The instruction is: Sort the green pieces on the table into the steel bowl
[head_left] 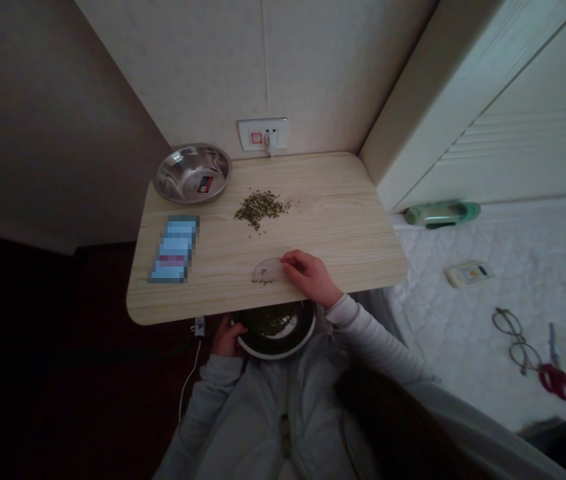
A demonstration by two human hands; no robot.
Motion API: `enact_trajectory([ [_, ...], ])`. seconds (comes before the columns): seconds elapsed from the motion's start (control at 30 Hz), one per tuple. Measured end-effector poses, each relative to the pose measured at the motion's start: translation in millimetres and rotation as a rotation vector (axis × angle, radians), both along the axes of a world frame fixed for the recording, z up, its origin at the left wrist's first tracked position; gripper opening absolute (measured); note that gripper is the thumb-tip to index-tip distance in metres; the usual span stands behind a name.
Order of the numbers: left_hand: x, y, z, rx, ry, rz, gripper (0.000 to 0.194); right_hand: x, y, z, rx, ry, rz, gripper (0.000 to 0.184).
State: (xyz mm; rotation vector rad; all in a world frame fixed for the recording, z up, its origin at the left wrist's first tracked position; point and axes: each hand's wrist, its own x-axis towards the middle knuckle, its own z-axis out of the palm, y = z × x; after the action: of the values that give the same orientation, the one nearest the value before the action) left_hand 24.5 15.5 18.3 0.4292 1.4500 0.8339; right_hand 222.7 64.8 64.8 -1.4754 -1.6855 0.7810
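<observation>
My right hand (310, 277) pinches a thin, clear, half-round plastic piece (267, 269) that lies against the tabletop. A few small green grains (261, 281) lie along its near edge. Just under the table's front edge, my left hand (227, 337) is closed on the left rim of a bowl (275, 355), dark inside with a pale rim. More green grains (277, 320) lie inside it, partly hidden by the tabletop. Farther back on the wooden table (343, 233) is a loose heap of the same green grains (259, 208), possibly mung beans.
A steel basin (193, 175) stands at the table's back left, with a blurred-out phone (175, 250) in front. A wall socket (263, 135) holds a plug. On the white bedding at right lie a green bottle (443, 213), a remote (469, 273), glasses (517, 340) and scissors (557, 381).
</observation>
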Motion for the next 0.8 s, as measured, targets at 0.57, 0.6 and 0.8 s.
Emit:
enact_trajectory([
  [0.57,-4.4,-0.1,-4.1,0.017,-0.004,0.01,0.031,-2.9,-0.6,-1.0,0.029,-0.011,-0.016,0.015],
  [0.6,-4.8,-0.1,-3.4,0.017,-0.008,0.012,0.031,-5.1,-0.2,-0.5,0.036,-0.022,-0.021,0.015],
  [0.8,-9.4,-1.2,-2.8,0.034,-0.014,0.039,0.032,-20.6,0.0,3.8,0.074,-0.114,0.013,0.015],
])
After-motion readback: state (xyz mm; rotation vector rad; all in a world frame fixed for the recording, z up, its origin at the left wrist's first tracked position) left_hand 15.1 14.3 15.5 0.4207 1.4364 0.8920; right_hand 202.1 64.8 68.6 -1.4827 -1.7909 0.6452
